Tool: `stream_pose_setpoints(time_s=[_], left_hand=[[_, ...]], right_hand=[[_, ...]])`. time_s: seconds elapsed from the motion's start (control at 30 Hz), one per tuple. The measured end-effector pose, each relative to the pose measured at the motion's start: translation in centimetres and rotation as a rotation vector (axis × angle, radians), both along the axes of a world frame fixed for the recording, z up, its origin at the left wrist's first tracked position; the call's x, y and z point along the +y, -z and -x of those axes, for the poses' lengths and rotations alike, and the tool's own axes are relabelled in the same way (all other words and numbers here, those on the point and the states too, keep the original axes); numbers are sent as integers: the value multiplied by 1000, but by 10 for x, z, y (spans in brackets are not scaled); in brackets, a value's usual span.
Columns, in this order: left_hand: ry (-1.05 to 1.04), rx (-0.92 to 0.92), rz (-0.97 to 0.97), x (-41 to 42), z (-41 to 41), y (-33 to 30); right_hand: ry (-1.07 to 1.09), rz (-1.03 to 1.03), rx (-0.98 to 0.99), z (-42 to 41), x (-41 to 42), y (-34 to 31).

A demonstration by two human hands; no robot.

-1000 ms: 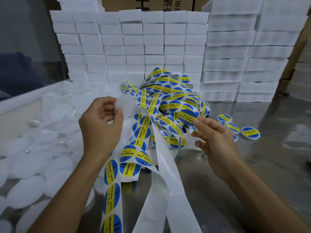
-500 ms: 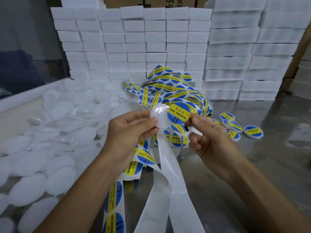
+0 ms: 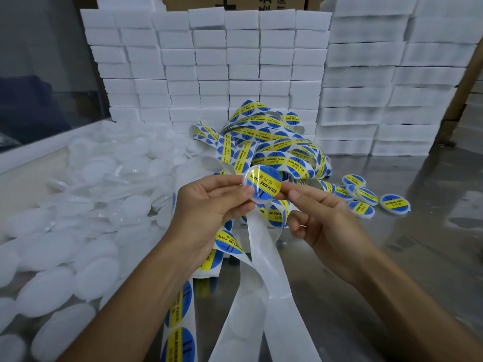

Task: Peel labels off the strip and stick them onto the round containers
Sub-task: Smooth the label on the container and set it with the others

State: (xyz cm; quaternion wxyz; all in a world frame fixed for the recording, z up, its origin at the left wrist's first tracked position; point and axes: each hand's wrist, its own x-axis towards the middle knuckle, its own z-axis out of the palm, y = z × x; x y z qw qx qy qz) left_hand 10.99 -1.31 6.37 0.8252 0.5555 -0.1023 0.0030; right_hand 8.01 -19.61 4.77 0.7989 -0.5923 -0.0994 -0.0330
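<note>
The round container (image 3: pixel 262 184) is held up between the two hands, above the middle of the bench (image 3: pixel 392 257), with its flat labelled face turned toward the camera. The label (image 3: pixel 264 185) already covers most of that face; its yellow band runs on a slant from upper left to lower right. The left hand (image 3: pixel 209 205) pinches the container's left rim with thumb and fingertips, and the right hand (image 3: pixel 321 220) pinches the right rim, its other fingers curled. Both are about equally near it.

The finished containers (image 3: pixel 371 197) lie to the right, toward the bench's right edge, so the right hand is nearer for setting this one down. The blank containers (image 3: pixel 78 218) are heaped along the left side, nearer the left hand. The label strip (image 3: pixel 266 150) lies just behind the hands, its bare backing (image 3: pixel 264 257) trailing toward the near edge.
</note>
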Motion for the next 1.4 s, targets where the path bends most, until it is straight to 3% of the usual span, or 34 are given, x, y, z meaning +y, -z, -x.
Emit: stream_pose_setpoints(time_s=[0.63,0.83,1.03,1.27,1.4], left_hand=[[-28,-126,-129,0,3,1],[-82,-169,-245,-3,2,6],[1,-135,-214,-7,3,8],[176,-126,-47,-7,5,3],[224,-131,-46,-7,4,4]], right_hand=[[55,73,-4,-4,-3,5],[332,411,-243,1,6,10],[436,569,-370,4,18,16],[476,452,-457,3,20,13],[458,402,-421,3,18,13]])
